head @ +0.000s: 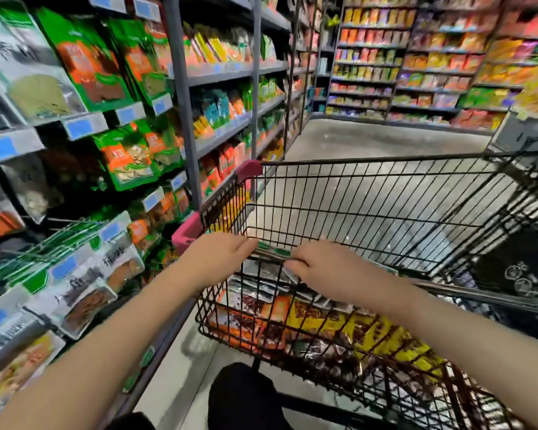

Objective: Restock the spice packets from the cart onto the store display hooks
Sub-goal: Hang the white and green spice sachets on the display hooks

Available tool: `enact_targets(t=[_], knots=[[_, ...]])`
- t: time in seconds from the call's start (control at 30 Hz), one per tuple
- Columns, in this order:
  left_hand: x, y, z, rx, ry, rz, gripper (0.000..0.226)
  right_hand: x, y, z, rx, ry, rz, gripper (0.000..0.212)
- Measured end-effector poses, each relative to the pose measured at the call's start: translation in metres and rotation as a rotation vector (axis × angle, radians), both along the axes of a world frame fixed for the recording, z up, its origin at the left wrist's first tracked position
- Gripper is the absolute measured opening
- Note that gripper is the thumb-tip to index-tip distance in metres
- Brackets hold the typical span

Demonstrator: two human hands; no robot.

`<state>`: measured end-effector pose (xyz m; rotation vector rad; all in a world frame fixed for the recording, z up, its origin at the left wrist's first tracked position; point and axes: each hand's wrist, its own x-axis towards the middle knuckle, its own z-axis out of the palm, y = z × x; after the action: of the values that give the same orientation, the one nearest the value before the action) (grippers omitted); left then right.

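Note:
A black wire cart [385,193] with pink corner bumpers stands in front of me. Its lower basket holds several spice packets [317,318] in orange, yellow and dark wrappers. Between my hands, at the cart's near rim, is a thin stack of green-topped spice packets [272,253]. My left hand [221,254] grips the stack's left end with curled fingers. My right hand [322,270] grips its right end. To my left, the display hooks [84,234] carry rows of green-topped and clear packets with blue price tags.
Grey shelving [184,97] full of packets runs along the left side of the aisle. More stocked shelves [416,63] line the far end and the right. Grey floor [370,138] lies beyond the cart. My dark-clothed knee [243,395] is below the cart.

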<state>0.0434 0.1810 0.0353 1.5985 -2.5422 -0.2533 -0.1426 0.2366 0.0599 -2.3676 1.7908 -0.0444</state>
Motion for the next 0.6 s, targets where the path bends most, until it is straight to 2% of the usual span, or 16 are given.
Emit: enact_targets(t=[0.13,0.23,0.37,0.47,0.53,0.6], knots=[[0.002,-0.013,0.007,0.216,-0.001,-0.032,0.057,-0.010,-0.020,0.023,0.325,-0.004,0.063,0.053],[-0.005,-0.038,0.012,0.418,-0.064,-0.053,0.080,-0.029,-0.055,0.025,0.458,-0.065,0.011,0.053],[-0.048,-0.088,0.002,0.556,-0.356,-0.190,0.042,-0.070,-0.116,-0.012,0.493,0.102,-0.052,0.039],[-0.096,-0.129,-0.020,0.625,-0.522,-0.289,0.035,-0.105,-0.145,-0.063,0.500,0.220,-0.142,0.030],[-0.127,-0.154,-0.035,0.615,-0.576,-0.353,0.029,-0.124,-0.151,-0.090,0.553,0.178,-0.221,0.029],[-0.152,-0.175,-0.054,0.551,-0.619,-0.384,0.033,-0.136,-0.151,-0.115,0.597,0.123,-0.279,0.035]])
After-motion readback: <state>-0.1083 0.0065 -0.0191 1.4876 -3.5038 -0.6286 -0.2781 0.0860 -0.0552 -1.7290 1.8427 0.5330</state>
